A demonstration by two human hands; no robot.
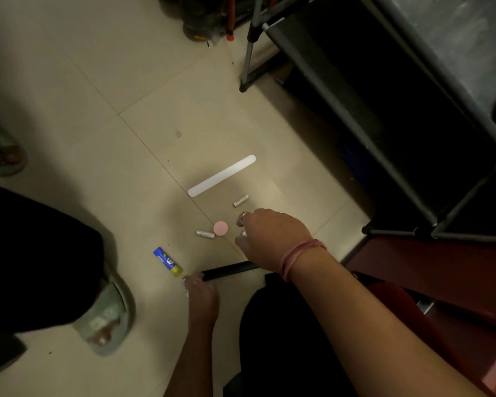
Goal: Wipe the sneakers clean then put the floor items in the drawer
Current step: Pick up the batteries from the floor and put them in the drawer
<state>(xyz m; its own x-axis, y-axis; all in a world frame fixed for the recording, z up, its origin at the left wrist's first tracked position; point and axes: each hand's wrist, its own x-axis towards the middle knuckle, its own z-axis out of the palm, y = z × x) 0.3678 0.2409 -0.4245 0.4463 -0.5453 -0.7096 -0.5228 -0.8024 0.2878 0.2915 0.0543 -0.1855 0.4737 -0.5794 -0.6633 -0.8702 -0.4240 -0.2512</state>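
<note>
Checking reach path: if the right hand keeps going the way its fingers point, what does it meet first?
Probably the pink disc: the right hand points left across the floor, fingers curled just short of it. A battery lies right behind. Height above the floor is unclear.

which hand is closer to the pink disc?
Right. The right hand sits just right of the pink disc, on the floor; the left hand is lower, gripping the black stick.

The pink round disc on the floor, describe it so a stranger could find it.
Start at the long white flat stick on the beige tiled floor. Just below it, between two silver batteries, lies the small pink round disc, the only round, pink item there.
</note>
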